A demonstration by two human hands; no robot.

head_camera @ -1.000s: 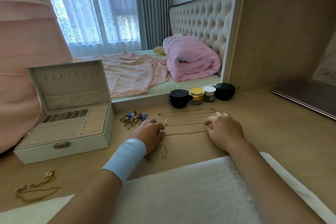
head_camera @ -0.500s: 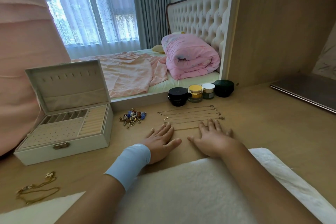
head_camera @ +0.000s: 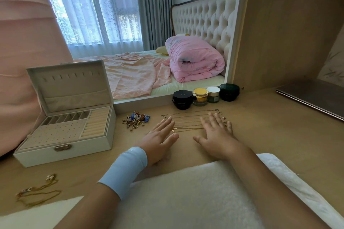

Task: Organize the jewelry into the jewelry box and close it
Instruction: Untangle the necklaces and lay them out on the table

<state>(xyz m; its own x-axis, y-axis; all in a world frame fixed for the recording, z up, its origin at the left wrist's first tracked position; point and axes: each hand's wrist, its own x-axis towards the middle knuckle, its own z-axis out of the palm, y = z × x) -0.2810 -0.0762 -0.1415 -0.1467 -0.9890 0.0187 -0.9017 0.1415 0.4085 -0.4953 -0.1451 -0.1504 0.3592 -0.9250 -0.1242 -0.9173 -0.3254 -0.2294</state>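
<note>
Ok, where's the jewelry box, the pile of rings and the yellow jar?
jewelry box (head_camera: 83, 151), head view, front wall beside the clasp.
pile of rings (head_camera: 135, 119), head view, middle of the heap.
yellow jar (head_camera: 200, 91), head view, top of its lid.

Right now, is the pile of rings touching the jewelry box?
Apart. The head view shows a strip of bare table between the pile of rings and the jewelry box.

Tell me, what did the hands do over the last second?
The left hand and right hand let go of one of the chains, which they pinched at its ends, opened flat and now lie by the row, the right across it. The box, ring pile and jars stayed put.
</note>
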